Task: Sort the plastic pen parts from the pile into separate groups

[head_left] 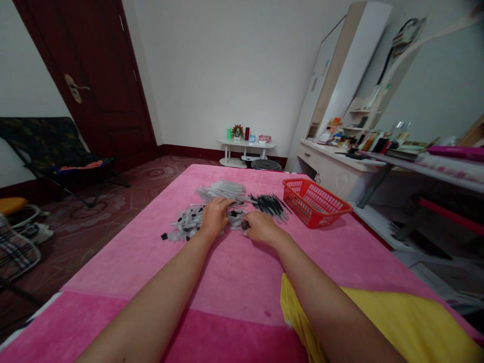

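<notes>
My left hand (pixel 216 218) is over the right side of a heap of small clear pieces with black parts (pixel 188 222), which look like pen caps. Its fingers are curled together, and what they hold is hidden. Beside it, my right hand (pixel 262 228) is closed in a pinch, with a small dark spot at its fingertips too blurred to name. Behind my hands lies a pile of clear pen barrels (pixel 223 189). To the right of these is a bundle of thin black pen refills (pixel 269 203). More clear and black pieces (pixel 236 218) lie between my hands.
A red plastic basket (pixel 313 201) stands at the right of the pink-covered table (pixel 151 257). Yellow cloth (pixel 401 315) lies at the front right. Beyond are a white side table (pixel 247 144), a dressing table (pixel 336 161) and a folding chair (pixel 49 146).
</notes>
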### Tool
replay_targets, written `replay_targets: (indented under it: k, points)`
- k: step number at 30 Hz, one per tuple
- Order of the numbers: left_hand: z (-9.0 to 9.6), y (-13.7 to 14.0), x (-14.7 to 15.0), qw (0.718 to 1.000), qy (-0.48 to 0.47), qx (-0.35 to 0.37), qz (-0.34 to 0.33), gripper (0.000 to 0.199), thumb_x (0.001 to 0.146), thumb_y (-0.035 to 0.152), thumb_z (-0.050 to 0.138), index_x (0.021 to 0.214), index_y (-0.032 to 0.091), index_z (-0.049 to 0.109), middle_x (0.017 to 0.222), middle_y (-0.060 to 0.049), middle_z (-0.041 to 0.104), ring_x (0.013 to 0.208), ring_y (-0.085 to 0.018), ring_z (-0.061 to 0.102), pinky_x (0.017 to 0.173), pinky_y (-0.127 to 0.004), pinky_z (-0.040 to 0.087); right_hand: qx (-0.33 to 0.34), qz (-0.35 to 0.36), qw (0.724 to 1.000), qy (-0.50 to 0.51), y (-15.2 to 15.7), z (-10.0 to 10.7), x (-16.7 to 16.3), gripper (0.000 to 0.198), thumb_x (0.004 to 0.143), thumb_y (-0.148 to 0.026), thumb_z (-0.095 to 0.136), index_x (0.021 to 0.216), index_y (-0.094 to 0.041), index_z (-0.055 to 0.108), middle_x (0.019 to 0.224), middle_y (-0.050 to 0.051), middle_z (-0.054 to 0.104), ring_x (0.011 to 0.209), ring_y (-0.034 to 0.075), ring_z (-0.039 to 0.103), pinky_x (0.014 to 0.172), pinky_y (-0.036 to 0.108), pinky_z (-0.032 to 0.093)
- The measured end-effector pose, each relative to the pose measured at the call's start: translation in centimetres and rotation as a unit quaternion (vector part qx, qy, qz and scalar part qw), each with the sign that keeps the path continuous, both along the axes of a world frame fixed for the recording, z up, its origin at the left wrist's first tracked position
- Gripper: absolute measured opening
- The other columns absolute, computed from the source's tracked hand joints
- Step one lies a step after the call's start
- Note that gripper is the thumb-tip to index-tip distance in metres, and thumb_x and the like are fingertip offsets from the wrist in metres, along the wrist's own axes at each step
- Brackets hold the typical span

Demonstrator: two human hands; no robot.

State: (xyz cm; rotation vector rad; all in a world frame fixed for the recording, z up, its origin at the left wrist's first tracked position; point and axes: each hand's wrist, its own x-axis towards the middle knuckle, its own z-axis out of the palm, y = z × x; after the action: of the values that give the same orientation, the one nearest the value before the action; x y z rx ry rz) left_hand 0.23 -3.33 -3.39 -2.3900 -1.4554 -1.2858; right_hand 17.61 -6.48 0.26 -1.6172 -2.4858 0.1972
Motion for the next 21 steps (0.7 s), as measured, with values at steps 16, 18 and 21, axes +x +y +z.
replay_targets:
  k: [16,18,21]
  points:
    - [1.1,0.7,1.8,0.681,-0.682,-0.216,-0.153,0.028,0.065,0.027,0.073,0.084,0.017,0.055,0.086,-0.001,0.067,0.082,-0.016,0.067,0.076,-0.031,0.053,-0.253,-0.12,0.677,0.68,2.0,-0.6,1.8,0.012,0.074,-0.016,0.065,0.079,-0.015,0.053,0.065,0.003,0.065,0.059,0.013,0.065,0.054,0.022,0.053]
    - [1.0,0.7,1.8,0.669,-0.69,-0.223,-0.163,0.024,0.068,0.025,0.072,0.082,0.017,0.056,0.084,-0.001,0.067,0.082,-0.015,0.066,0.08,-0.033,0.052,-0.249,-0.121,0.687,0.671,2.0,-0.6,1.8,0.014,0.073,-0.018,0.066,0.082,-0.015,0.056,0.063,0.001,0.064,0.055,0.012,0.063,0.051,0.022,0.052]
    - [1.2,0.7,1.8,0.652,-0.706,-0.228,-0.159,0.018,0.071,0.021,0.07,0.082,0.016,0.056,0.081,0.0,0.067,0.081,-0.014,0.066,0.081,-0.033,0.052,-0.209,-0.109,0.725,0.647,2.0,-0.8,1.8,0.024,0.065,-0.021,0.071,0.086,-0.015,0.061,0.058,-0.002,0.061,0.048,0.01,0.057,0.048,0.022,0.049]
